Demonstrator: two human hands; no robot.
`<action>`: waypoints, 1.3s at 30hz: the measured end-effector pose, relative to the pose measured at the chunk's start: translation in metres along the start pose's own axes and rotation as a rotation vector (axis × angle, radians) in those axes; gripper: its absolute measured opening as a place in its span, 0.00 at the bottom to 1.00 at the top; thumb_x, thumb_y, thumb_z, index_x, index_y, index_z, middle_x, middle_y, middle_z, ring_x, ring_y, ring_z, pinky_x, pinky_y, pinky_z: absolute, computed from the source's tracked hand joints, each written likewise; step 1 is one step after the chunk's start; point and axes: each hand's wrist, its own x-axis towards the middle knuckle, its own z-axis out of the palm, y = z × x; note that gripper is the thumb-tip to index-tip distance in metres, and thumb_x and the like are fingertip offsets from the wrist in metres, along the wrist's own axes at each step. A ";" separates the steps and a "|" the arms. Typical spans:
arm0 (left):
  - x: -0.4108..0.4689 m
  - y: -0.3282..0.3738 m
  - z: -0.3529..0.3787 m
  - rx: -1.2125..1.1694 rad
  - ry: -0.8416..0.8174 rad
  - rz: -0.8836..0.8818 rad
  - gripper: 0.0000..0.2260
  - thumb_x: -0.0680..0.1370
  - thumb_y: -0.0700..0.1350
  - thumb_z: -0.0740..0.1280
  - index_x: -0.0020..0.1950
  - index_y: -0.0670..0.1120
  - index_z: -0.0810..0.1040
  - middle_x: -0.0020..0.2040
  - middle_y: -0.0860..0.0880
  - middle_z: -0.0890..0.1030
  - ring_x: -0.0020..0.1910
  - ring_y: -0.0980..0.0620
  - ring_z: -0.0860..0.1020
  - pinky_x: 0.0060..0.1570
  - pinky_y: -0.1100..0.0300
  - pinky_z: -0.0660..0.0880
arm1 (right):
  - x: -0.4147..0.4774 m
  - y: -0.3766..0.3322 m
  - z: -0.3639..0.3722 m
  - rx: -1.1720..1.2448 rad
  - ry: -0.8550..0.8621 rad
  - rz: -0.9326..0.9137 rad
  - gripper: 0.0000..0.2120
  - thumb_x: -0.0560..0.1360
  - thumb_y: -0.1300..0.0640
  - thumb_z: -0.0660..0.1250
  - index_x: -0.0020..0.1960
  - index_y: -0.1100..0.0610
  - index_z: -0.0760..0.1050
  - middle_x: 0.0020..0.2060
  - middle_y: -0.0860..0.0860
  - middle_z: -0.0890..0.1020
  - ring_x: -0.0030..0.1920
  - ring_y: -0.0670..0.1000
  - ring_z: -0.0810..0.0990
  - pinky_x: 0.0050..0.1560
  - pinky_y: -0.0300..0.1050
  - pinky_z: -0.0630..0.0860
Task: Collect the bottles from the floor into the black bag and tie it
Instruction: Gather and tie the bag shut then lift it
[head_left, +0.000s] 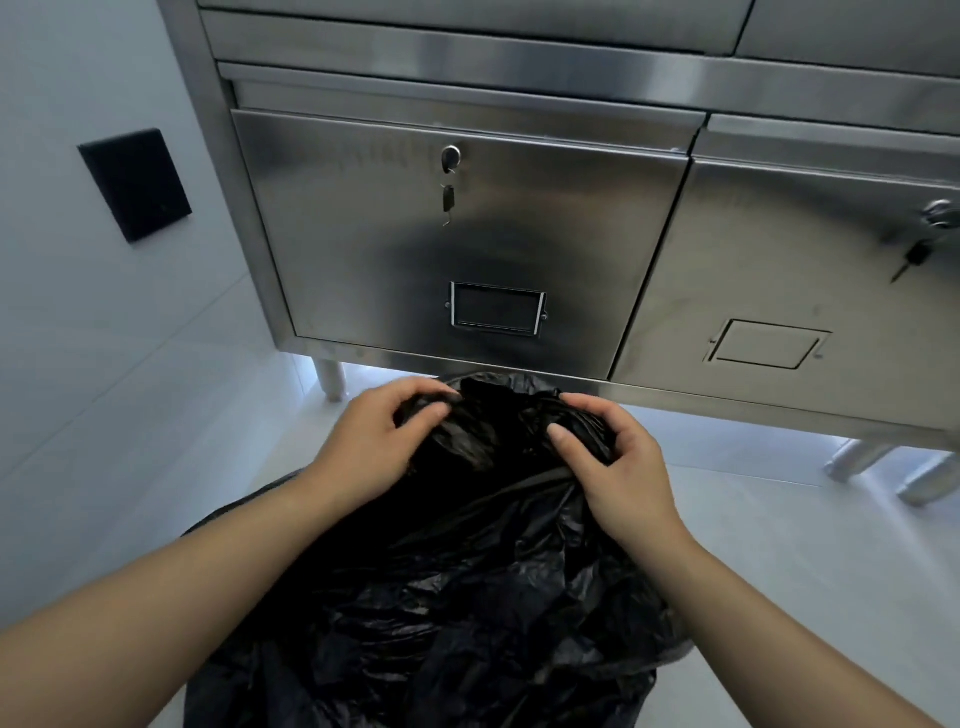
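1. The black bag (457, 597) sits on the pale floor (779, 545) directly in front of the person, between their two bare forearms. Its crumpled plastic spreads wide at the bottom of the view and narrows to a gathered top at the far end.
2. The left hand (374, 441) grips the left part of that gathered top. Its fingers are curled together over a bunch of plastic, with the thumb pressed in from the near side.
3. The right hand (618, 467) grips the right part of the top. Its fingers hook over the far side of the bunch, and its thumb lies against the plastic on the near side.
4. The two hands are near each other but apart, with a raised fold of bag between them.
5. What the bag holds cannot be seen, as the plastic is opaque and its mouth is drawn in.
6. Just beyond the bag stands a steel cabinet (519, 57), raised off the floor on a round leg (331, 379).
7. The left drawer (363, 234) faces the person, with a lock (451, 157) near its top edge, a key (448, 200) hanging below the lock, and a framed label holder (496, 309) lower down.
8. The right drawer (779, 260) sits beside it, and a second key (914, 257) hangs near its right edge.
9. A black plate (136, 184) is fixed to the wall (78, 338) left of the cabinet.
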 end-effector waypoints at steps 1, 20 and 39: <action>0.003 -0.001 -0.004 -0.057 0.058 -0.025 0.10 0.76 0.40 0.66 0.46 0.57 0.79 0.45 0.60 0.82 0.45 0.68 0.78 0.48 0.76 0.69 | 0.000 0.002 -0.001 -0.003 0.036 -0.004 0.13 0.72 0.59 0.72 0.52 0.45 0.78 0.49 0.44 0.84 0.50 0.41 0.81 0.51 0.32 0.74; -0.011 0.033 0.024 -0.593 0.037 -0.240 0.07 0.78 0.40 0.64 0.50 0.48 0.80 0.46 0.49 0.85 0.48 0.53 0.82 0.50 0.63 0.77 | -0.013 -0.024 0.032 0.091 0.050 -0.063 0.22 0.61 0.53 0.80 0.52 0.46 0.78 0.47 0.35 0.82 0.49 0.37 0.80 0.48 0.27 0.73; -0.007 0.028 0.022 -0.303 -0.015 -0.037 0.10 0.78 0.43 0.64 0.54 0.56 0.79 0.50 0.59 0.83 0.52 0.62 0.80 0.51 0.72 0.72 | -0.018 -0.004 0.015 0.051 -0.042 -0.055 0.12 0.78 0.60 0.63 0.56 0.46 0.77 0.51 0.42 0.82 0.56 0.41 0.78 0.56 0.33 0.72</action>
